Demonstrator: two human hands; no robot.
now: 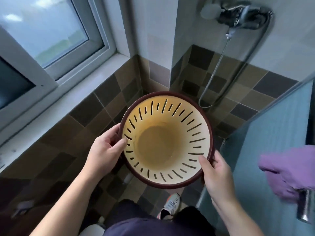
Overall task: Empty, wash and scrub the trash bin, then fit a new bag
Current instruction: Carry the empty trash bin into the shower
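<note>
A round cream trash bin (166,140) with slotted walls and a dark brown rim is held upright above the tiled floor, and I look straight down into it. Nothing lies inside; its bottom is stained yellow-brown. My left hand (105,149) grips the rim on the left side, thumb hooked inside. My right hand (215,171) grips the rim at the lower right, thumb over the edge.
A shower mixer (242,16) with its hose (219,62) hangs on the wall ahead. A window (46,31) and white sill (68,99) run along the left. A blue glass partition (272,133) stands on the right, with a purple cloth (293,171) over a metal handle.
</note>
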